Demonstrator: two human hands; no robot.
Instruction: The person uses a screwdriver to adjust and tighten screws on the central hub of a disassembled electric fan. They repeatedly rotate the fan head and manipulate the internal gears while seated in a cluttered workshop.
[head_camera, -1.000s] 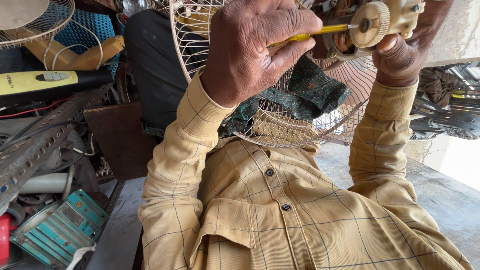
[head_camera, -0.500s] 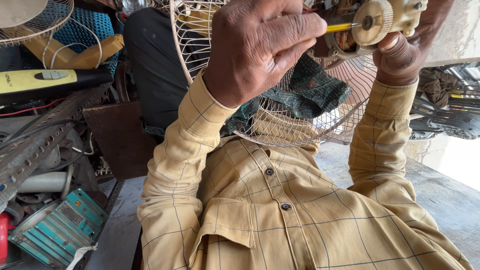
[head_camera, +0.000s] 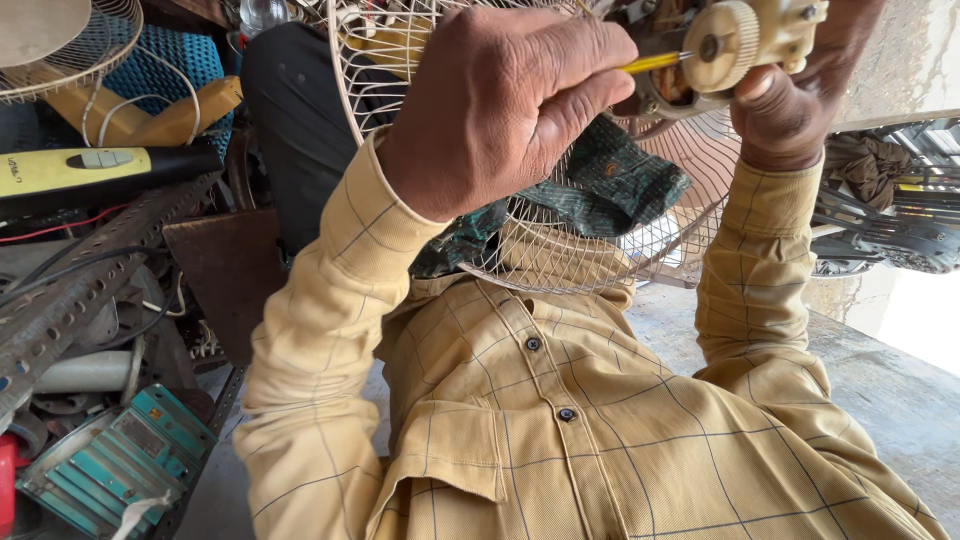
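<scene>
Clenched tight, left hand (head_camera: 500, 105) grips a yellow-handled screwdriver (head_camera: 652, 63), tip driving into a cream plastic gearbox with toothed round gear (head_camera: 745, 35), right hand (head_camera: 800, 95) wrapped around that gearbox at top right, beige wire fan guard (head_camera: 560, 245) just behind both wrists.

The fan guard (head_camera: 560, 250) is thin cream-painted wire, slightly glossy. The screwdriver (head_camera: 652, 63) shows a smooth yellow plastic handle. The gear housing (head_camera: 745, 35) looks matt beige plastic with ribbed edges. The shirt (head_camera: 560, 420) is soft, matt woven cloth.
</scene>
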